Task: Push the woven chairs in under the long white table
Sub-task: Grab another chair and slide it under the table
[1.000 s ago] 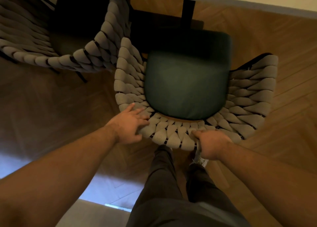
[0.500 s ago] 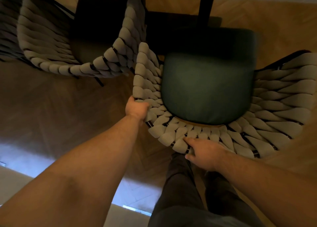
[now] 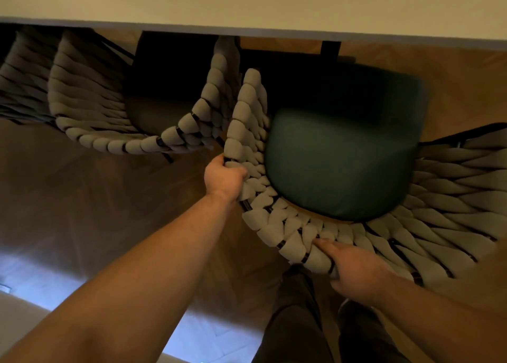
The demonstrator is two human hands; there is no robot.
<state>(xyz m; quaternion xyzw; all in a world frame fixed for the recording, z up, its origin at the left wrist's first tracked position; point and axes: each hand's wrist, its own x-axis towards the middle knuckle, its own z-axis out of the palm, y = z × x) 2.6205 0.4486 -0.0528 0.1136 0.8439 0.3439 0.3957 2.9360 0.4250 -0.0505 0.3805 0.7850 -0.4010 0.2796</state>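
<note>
A woven chair (image 3: 428,225) with grey rope weave and a dark green seat cushion (image 3: 343,159) stands just below me, its seat front in the shadow of the long white table (image 3: 247,3). My left hand (image 3: 223,177) grips the chair's left rim, fingers curled round the weave. My right hand (image 3: 354,269) holds the back rim, thumb lying on top of the weave and fingers hidden beneath. A second woven chair (image 3: 115,110) sits to the left, mostly under the table, almost touching the first.
A dark table leg (image 3: 330,51) stands beyond the green cushion. Part of a third woven chair (image 3: 16,88) shows at the far left. Wooden herringbone floor (image 3: 96,203) spreads on the left. My legs (image 3: 301,321) are right behind the chair.
The chair and I have moved closer to the table, whose edge now fills the top. My left hand shifted from the back rim round to the left side rim and closed on it.
</note>
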